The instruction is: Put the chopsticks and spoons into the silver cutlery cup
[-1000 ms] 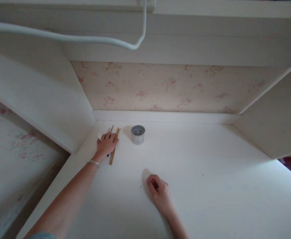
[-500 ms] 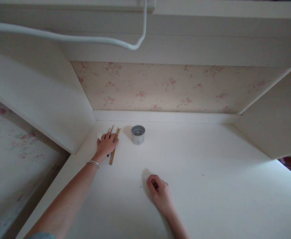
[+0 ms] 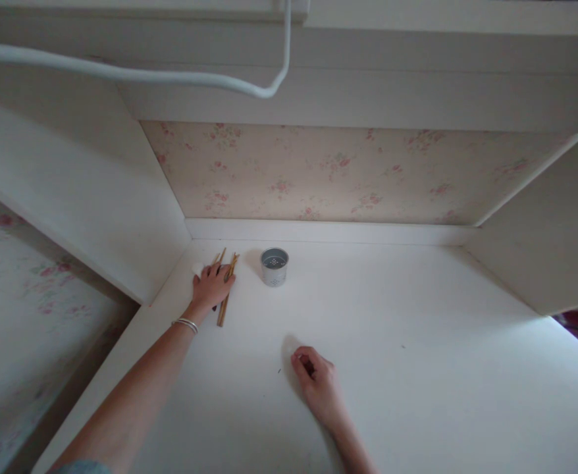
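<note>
My left hand (image 3: 212,284) lies with its fingers spread over several thin brown sticks like chopsticks (image 3: 224,309) at the far left of the white tabletop. The hand covers the middle of some of them. Just past its fingertips on the left sits a small white object (image 3: 197,268), partly hidden. A silver cup with small holes (image 3: 274,268) stands upright to the right of the sticks, touched by neither hand. Nearer to me, my right hand (image 3: 317,382) rests on the tabletop with thumb and fingers pinched together. What is between those fingertips, if anything, is too small to tell.
The white desk (image 3: 417,408) is bounded by a left side panel (image 3: 81,171), a right panel (image 3: 540,243) and a back wall with floral wallpaper (image 3: 318,174). A white bent tube (image 3: 170,78) hangs across the upper left. Tiny dark specks lie near my right hand.
</note>
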`<state>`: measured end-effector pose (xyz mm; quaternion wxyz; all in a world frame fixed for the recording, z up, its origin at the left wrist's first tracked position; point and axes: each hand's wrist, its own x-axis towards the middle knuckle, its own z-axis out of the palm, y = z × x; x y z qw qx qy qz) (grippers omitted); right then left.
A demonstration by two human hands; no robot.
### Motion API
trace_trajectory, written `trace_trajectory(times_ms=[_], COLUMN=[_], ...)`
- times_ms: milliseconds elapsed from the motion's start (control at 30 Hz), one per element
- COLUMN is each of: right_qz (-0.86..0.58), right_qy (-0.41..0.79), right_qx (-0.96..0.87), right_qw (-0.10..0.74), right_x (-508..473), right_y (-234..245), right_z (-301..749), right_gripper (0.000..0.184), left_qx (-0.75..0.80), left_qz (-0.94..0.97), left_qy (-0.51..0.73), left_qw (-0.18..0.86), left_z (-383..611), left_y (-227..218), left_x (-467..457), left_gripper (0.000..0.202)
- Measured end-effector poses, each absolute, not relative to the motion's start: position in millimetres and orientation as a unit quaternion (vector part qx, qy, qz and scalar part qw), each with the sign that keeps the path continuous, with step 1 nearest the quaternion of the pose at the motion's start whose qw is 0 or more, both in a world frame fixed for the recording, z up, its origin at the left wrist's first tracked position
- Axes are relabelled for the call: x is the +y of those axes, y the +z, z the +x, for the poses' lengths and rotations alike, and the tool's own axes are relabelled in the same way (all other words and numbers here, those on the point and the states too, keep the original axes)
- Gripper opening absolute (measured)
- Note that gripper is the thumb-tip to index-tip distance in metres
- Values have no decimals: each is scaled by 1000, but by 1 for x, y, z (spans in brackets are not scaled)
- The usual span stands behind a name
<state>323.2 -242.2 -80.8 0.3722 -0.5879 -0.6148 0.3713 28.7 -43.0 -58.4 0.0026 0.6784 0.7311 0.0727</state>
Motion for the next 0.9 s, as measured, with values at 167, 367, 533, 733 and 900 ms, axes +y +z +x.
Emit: trace_trajectory(times_ms=[167,367,533,733,900], right_qz=[-591,-587,-587,-584,-582], right_qy=[370,372,365,364,349], right_qx=[-613,-612,-617,-620,-637], right_qw=[371,377,375,377,366], right_x=[-242,-243,-241,-240,-240], right_y=[-80,-78,-75,-74,-77], right_z=[323,323,324,322,321], right_gripper=[26,26,26,28,26], left_qx=[733,735,733,717,702], left_qz=[677,674,677,694,710], left_qy=[72,68,66,59,58], left_qw=[6,9,15,25,16], left_z=[28,29,31,28,28], left_y=[-59,-58,-53,-49,-52], left_x=[-43,-44,-45,-56,-79], left_gripper=[51,52,51,46,43])
